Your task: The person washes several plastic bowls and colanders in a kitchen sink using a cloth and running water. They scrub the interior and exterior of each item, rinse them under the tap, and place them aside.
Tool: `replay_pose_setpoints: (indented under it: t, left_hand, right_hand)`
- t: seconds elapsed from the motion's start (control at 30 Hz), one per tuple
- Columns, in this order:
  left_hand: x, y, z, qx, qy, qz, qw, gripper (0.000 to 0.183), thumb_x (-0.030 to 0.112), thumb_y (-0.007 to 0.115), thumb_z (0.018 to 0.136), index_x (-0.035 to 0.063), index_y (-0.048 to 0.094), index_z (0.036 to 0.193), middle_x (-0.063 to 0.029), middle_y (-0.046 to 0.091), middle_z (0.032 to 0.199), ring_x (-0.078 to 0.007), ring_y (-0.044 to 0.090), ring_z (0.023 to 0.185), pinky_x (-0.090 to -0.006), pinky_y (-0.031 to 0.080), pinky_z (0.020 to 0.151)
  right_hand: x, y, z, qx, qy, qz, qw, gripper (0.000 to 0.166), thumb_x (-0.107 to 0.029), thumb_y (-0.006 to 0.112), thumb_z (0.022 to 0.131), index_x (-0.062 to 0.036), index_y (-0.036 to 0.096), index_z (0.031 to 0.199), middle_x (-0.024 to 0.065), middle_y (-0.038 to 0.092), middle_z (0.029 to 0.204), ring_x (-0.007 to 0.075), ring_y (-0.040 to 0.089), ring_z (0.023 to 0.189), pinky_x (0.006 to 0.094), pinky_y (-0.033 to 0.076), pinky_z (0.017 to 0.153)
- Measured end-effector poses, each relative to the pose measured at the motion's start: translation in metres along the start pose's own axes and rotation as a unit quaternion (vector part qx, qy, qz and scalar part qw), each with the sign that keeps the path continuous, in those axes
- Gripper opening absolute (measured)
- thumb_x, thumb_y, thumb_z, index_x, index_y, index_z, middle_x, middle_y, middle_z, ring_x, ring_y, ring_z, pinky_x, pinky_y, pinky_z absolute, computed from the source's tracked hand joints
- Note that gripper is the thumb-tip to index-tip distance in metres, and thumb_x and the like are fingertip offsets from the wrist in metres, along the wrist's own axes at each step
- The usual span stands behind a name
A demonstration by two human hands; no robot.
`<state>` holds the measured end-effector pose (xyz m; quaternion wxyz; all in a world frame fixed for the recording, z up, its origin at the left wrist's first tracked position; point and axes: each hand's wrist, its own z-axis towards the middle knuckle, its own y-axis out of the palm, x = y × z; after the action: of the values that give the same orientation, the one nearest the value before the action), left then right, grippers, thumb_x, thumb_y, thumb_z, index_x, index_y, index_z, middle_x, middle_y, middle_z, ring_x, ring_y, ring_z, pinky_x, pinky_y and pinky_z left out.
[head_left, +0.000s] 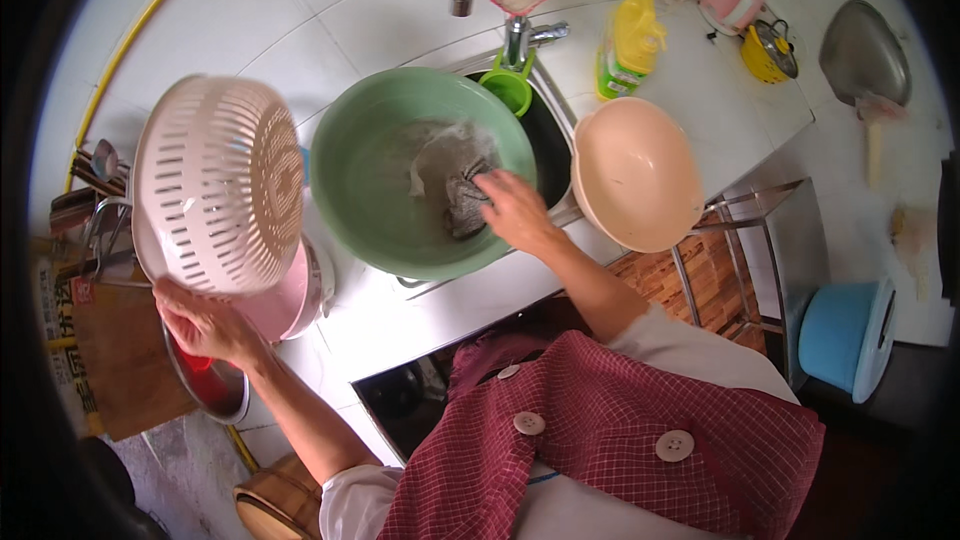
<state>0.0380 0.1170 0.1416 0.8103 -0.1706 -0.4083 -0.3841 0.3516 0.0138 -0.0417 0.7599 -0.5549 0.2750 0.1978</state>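
Observation:
My left hand [202, 322] grips the rim of a beige plastic colander [217, 195], tilted on its side with its slotted base facing right. In the middle stands a large green plastic basin [360, 187] holding shallow, greyish, sudsy water. My right hand [517, 206] reaches over its right side, with the fingers on a wet grey cloth [466, 206] in the water. The fingertips are partly hidden by the cloth. The basin sits across part of a steel sink [551, 112], and a small green plastic strainer [510, 90] hangs beneath the faucet [517, 45].
A peach plastic bowl [637, 172] rests right of the sink. Behind it stands a yellow detergent bottle [631, 41]. A pink tub [289, 304] is below the colander, near a metal utensil rack [105, 225]. A steel rack [739, 262] stands past the counter's right end.

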Motion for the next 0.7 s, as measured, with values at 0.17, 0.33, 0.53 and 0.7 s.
replay_pose_setpoints:
  t: [0.17,0.33,0.53,0.7]
  left_hand:
    - [-0.021,-0.051,0.002,-0.053,0.243,0.261,0.933,0.021,0.015,0.051,0.093,-0.0006,0.059,0.081,-0.0028,0.055,0.066,-0.0115,0.048,0.055,-0.0264,0.043,0.049]
    - [-0.055,-0.077,-0.027,-0.203,0.329,0.364,0.847,0.008,0.004,0.06,0.082,0.0021,0.058,0.075,-0.0096,0.056,0.065,-0.0247,0.054,0.054,-0.0354,0.045,0.05]
    - [-0.051,-0.08,-0.053,-0.305,0.315,0.336,0.833,0.01,-0.002,0.064,0.072,0.0036,0.056,0.072,-0.0105,0.054,0.067,-0.0263,0.054,0.06,-0.0372,0.043,0.054]
    - [-0.058,-0.087,-0.068,-0.352,0.252,0.366,0.824,0.011,0.005,0.067,0.073,0.0045,0.057,0.076,-0.0074,0.053,0.07,-0.025,0.053,0.067,-0.0357,0.041,0.063]
  right_hand:
    - [-0.025,-0.099,-0.029,0.239,-0.01,-0.14,0.961,0.047,-0.002,0.067,0.068,-0.0024,0.053,0.114,0.0197,0.047,0.116,0.0398,0.049,0.101,0.0443,0.042,0.085]
    - [0.018,-0.114,-0.043,0.084,0.246,-0.115,0.959,0.039,-0.017,0.066,0.075,0.0008,0.055,0.108,0.0222,0.06,0.095,0.038,0.057,0.082,0.0413,0.046,0.074]
    - [0.028,-0.11,-0.048,-0.066,0.156,-0.084,0.982,0.02,-0.015,0.061,0.078,0.0016,0.058,0.089,0.0228,0.059,0.074,0.0413,0.057,0.07,0.0448,0.045,0.063]
    - [0.004,-0.105,-0.048,-0.035,0.161,-0.185,0.969,0.012,-0.007,0.056,0.078,0.0029,0.056,0.085,0.0238,0.056,0.072,0.0412,0.056,0.068,0.046,0.043,0.062]
